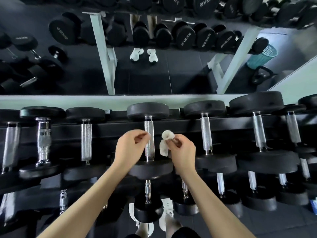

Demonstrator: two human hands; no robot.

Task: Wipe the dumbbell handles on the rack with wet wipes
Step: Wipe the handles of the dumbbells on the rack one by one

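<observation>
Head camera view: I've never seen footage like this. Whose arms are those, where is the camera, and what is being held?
No machine here: a person wears a wide-angle camera on the head, looking down at their own bare arms. Below them is a rack of black dumbbells with metal handles; the upper half is a mirror reflecting it. The right hand pinches a crumpled white wet wipe. The left hand curls its fingers beside the middle dumbbell handle; whether it touches is unclear.
</observation>
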